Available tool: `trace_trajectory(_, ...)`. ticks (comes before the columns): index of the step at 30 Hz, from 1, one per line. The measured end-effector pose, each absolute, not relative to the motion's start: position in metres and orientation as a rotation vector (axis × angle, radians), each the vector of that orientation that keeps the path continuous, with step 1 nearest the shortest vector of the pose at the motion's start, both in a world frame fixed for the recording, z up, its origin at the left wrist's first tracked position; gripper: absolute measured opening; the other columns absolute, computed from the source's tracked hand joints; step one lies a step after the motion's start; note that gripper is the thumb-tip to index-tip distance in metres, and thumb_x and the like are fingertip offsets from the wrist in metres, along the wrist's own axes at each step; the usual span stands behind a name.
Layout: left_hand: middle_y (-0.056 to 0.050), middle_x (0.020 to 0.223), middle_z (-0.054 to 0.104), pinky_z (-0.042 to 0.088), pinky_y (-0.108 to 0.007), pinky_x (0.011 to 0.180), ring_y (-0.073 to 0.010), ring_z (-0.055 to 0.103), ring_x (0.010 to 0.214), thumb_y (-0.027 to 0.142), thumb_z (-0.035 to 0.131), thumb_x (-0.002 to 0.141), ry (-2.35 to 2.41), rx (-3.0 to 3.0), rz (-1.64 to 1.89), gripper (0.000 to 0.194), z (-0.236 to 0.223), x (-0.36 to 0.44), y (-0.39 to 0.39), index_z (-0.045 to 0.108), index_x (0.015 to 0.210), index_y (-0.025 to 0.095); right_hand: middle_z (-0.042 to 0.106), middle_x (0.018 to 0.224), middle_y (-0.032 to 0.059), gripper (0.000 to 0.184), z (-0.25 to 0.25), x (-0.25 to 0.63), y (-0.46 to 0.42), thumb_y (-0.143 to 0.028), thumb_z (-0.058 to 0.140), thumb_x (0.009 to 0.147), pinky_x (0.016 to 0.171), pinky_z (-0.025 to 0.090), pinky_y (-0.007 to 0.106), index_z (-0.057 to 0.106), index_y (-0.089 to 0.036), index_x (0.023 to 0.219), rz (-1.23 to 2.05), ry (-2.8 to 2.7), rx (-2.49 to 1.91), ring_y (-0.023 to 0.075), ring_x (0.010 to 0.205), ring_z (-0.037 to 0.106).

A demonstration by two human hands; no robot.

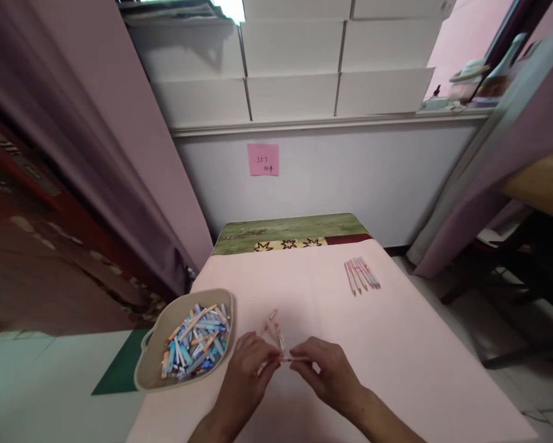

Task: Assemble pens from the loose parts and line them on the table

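Observation:
Between my two hands lies a thin, pale pen [286, 359] with reddish marks, held level just above the pink-covered table. My left hand [251, 363] pinches its left end with thumb and fingers. The right hand [325, 369] grips the other end the same way, hiding part of it. Just beyond my fingertips are a few loose pen parts [273, 326], clear and whitish with red bits. Off to the right, several similar pens [362, 275] lie side by side in a row.
At the left table edge stands a beige basket [233, 307] full of blue, orange and white pen parts. The pink cover [396, 357] leaves a green patterned strip [290, 227] showing at the back. White boxes [295, 49] are stacked on a ledge beyond, above a pink note [263, 160].

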State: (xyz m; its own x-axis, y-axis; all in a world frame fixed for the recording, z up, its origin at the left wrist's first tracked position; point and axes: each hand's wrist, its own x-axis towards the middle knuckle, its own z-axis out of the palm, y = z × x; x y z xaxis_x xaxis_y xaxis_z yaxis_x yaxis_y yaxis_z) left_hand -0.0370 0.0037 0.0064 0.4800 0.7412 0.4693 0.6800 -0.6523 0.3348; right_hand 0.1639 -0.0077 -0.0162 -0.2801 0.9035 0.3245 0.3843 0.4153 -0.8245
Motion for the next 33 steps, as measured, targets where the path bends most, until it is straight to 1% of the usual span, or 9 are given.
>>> trace_trajectory(3,0.002,0.067,0.059,0.044,-0.041,0.093,-0.0149,0.056,0.069,0.01,0.055,0.085,1.241,2.667,0.921,0.013,0.0,-0.03,0.002,0.06,0.08,0.02,0.065,0.066,0.0012,0.014,-0.021,0.166,-0.006,-0.032,0.059,0.084,0.057,0.042,0.024,0.066,-0.02,0.084,0.858,-1.831,-1.223,0.0126,0.057,0.057)
trace_trajectory(6,0.0,0.069,0.061,0.039,-0.044,0.099,-0.0156,0.056,0.071,0.005,0.047,0.087,1.249,2.794,0.961,0.02,-0.002,-0.023,-0.001,0.061,0.084,0.019,0.053,0.053,-0.0034,0.021,-0.026,0.161,0.0,-0.038,0.062,0.08,0.045,0.038,0.021,0.062,-0.018,0.075,1.248,-1.512,-1.356,0.0101,0.046,0.049)
trace_trajectory(10,-0.003,0.075,0.066,0.046,-0.036,0.082,-0.0174,0.059,0.072,0.01,0.051,0.087,1.371,2.658,1.063,0.018,-0.006,-0.019,-0.002,0.065,0.092,0.019,0.055,0.057,-0.0042,0.033,-0.03,0.153,0.009,-0.046,0.07,0.072,0.047,0.043,0.021,0.062,-0.017,0.086,1.526,-1.142,-1.218,0.0098,0.048,0.049)
trace_trajectory(13,-0.003,0.073,0.067,0.048,-0.028,0.063,-0.0167,0.06,0.066,0.025,0.059,0.085,1.49,2.014,1.121,0.009,-0.014,-0.016,0.003,0.066,0.087,0.019,0.063,0.073,-0.0011,0.042,-0.03,0.147,0.01,-0.044,0.073,0.071,0.053,0.044,0.022,0.06,-0.019,0.102,1.408,-1.174,-1.168,0.0105,0.056,0.054)
trace_trajectory(16,0.0,0.067,0.063,0.048,-0.025,0.054,-0.0149,0.058,0.058,0.037,0.067,0.077,1.363,1.326,1.119,0.02,-0.024,-0.01,0.009,0.062,0.078,0.018,0.066,0.071,0.0004,0.025,-0.032,0.14,0.006,-0.043,0.066,0.079,0.051,0.039,0.02,0.065,-0.019,0.084,1.22,-1.391,-1.295,0.0104,0.055,0.054)
trace_trajectory(18,0.001,0.062,0.061,0.047,-0.025,0.051,-0.0137,0.056,0.053,0.04,0.072,0.07,1.29,1.083,1.111,0.026,-0.029,-0.006,0.013,0.06,0.074,0.017,0.066,0.065,-0.0004,0.023,-0.034,0.136,0.002,-0.04,0.063,0.082,0.052,0.037,0.02,0.065,-0.019,0.072,1.092,-1.527,-1.395,0.0102,0.053,0.053)
trace_trajectory(22,0.0,0.06,0.061,0.044,-0.023,0.048,-0.0128,0.054,0.052,0.041,0.077,0.063,1.301,0.986,1.086,0.032,-0.036,-0.001,0.017,0.061,0.074,0.016,0.067,0.063,-0.0023,0.019,-0.037,0.138,0.001,-0.036,0.064,0.079,0.053,0.037,0.02,0.067,-0.021,0.069,0.929,-1.681,-1.495,0.0099,0.053,0.053)
trace_trajectory(27,-0.005,0.08,0.068,0.049,-0.025,0.058,-0.0158,0.061,0.066,0.046,0.08,0.058,1.326,0.945,1.156,0.051,-0.049,0.004,0.007,0.063,0.096,0.017,0.068,0.067,-0.0021,0.018,-0.039,0.186,0.043,-0.034,0.059,0.082,0.058,0.039,0.02,0.067,-0.02,0.073,0.608,-1.668,-1.849,0.011,0.061,0.06)
trace_trajectory(33,-0.001,0.064,0.062,0.048,-0.026,0.056,-0.0161,0.058,0.06,0.06,0.075,0.056,1.337,1.0,0.982,0.047,-0.066,-0.001,-0.018,0.066,0.073,0.018,0.071,0.087,0.0097,0.026,-0.048,0.267,0.114,-0.036,0.049,0.088,0.064,0.041,0.027,0.067,-0.016,0.087,0.297,-1.456,-2.373,0.0202,0.078,0.065)
